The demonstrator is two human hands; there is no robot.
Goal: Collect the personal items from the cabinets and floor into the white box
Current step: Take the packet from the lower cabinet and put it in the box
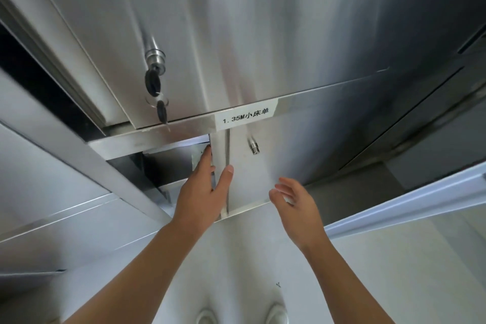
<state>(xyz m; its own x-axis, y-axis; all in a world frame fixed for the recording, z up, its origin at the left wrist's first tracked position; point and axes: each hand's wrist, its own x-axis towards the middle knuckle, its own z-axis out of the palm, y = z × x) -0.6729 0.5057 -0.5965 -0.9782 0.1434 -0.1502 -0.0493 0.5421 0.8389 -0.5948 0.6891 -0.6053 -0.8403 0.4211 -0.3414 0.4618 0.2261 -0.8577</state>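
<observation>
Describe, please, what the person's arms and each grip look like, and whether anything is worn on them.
Both forearms are bare as far as the frame's lower edge, and no sleeve shows. The left grip and the right grip are bare hands: no glove, ring, watch or wristband is visible. The left thumbnail looks short and unpainted.

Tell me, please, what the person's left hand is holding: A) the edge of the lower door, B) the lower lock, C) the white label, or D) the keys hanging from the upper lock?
A: the left hand pinches the edge of the lower door, fingers behind it and thumb in front, while the keys hang untouched from the upper lock.
</observation>
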